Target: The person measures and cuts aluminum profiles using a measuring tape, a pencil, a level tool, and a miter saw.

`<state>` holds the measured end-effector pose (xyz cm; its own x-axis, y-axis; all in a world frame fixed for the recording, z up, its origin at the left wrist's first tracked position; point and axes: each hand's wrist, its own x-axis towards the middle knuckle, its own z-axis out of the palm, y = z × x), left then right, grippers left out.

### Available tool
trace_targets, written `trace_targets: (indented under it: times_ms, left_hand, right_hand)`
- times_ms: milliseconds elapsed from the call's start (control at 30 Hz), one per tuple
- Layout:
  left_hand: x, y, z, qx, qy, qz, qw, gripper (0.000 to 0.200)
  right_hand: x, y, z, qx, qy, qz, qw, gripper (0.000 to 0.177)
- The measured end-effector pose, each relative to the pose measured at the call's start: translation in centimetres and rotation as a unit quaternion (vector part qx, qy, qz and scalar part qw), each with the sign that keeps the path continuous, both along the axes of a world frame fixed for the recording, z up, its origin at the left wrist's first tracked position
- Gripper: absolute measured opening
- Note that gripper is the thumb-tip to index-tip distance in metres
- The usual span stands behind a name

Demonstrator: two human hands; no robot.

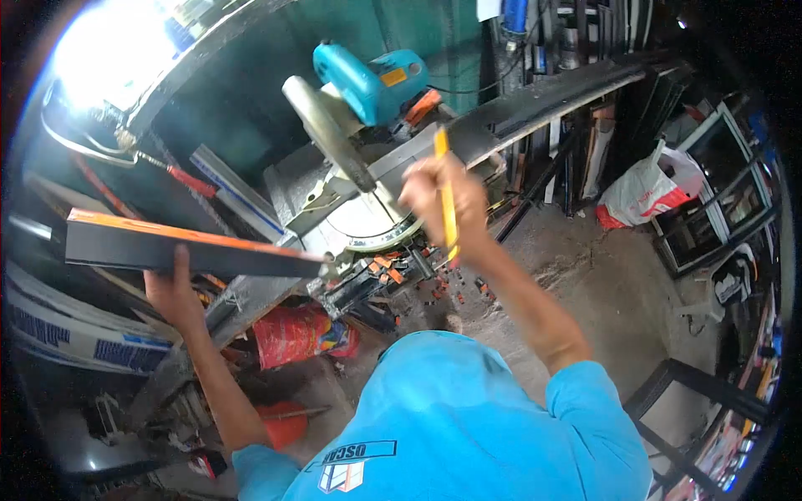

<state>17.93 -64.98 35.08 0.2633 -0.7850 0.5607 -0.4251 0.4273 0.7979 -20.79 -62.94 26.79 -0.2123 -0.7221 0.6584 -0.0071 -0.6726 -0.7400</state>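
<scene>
My left hand (174, 292) grips a long dark profile (196, 257) with an orange upper edge, my thumb against its near face. The profile lies roughly level, its right end close to the saw table. In my right hand (455, 199) is what looks like a yellow pencil (449, 209), upright with a reddish lower end; motion blurs this hand. Just behind and left of it stands a teal mitre saw (359, 79), its blade guard (322, 125) over a round pale turntable (361, 221).
Orange and dark offcuts (443, 288) litter the floor below the saw. A long bench rail (551, 96) runs to the right. A red sack (292, 334) sits beneath the bench at left, a white-and-red bag (647, 188) at right. Window frames (727, 179) lean farther right.
</scene>
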Motion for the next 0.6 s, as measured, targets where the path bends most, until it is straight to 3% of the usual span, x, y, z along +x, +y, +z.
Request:
trace_targets:
  times_ms: [33, 67, 133, 200, 233, 333, 400, 433, 467, 533, 600]
  left_hand:
    - [0.1, -0.2, 0.6, 0.004, 0.096, 0.055, 0.994, 0.037]
    - [2.0, -1.2, -1.2, -0.020, 0.130, 0.006, 0.991, 0.036]
    - [3.5, -2.2, -4.5, 0.158, 0.248, 0.030, 0.955, 0.029]
    - [3.0, -3.3, -10.1, 0.203, 0.394, -0.022, 0.896, 0.027]
    - [2.9, -3.5, -13.5, 0.237, 0.418, -0.021, 0.877, 0.027]
    - [1.2, -3.6, -21.0, 0.356, 0.521, 0.019, 0.776, 0.031]
    - [1.2, -4.9, -26.8, 0.390, 0.551, 0.013, 0.737, 0.035]
    - [-0.6, -5.0, -27.2, 0.391, 0.547, 0.026, 0.740, 0.019]
    - [-0.8, -6.1, -29.2, 0.394, 0.570, 0.023, 0.721, 0.023]
    - [-2.9, -6.8, -29.6, 0.386, 0.543, 0.023, 0.746, 0.028]
    - [-4.3, -8.7, -30.5, 0.396, 0.584, -0.009, 0.709, 0.034]
  right_hand:
    - [1.4, 1.1, -1.3, -0.026, 0.109, 0.002, 0.994, 0.023]
    - [2.9, 1.9, -2.3, -0.052, 0.217, 0.001, 0.975, 0.031]
    - [6.0, 2.9, -4.0, -0.056, 0.335, 0.001, 0.941, 0.048]
    - [7.5, 2.6, -5.3, -0.094, 0.440, -0.067, 0.891, 0.049]
    - [8.1, 2.0, -7.0, -0.065, 0.476, -0.076, 0.874, 0.039]
    - [7.4, -0.5, -12.2, 0.019, 0.546, -0.084, 0.833, 0.030]
    - [6.2, -0.7, -13.7, -0.001, 0.505, -0.099, 0.857, 0.033]
    - [5.3, -0.4, -13.7, 0.010, 0.511, -0.108, 0.853, 0.034]
    - [4.3, -0.1, -13.6, 0.021, 0.517, -0.115, 0.848, 0.036]
    - [2.1, 0.4, -14.6, 0.125, 0.455, -0.139, 0.871, 0.037]
    - [-0.8, 0.5, -16.0, 0.299, 0.457, -0.152, 0.824, 0.037]
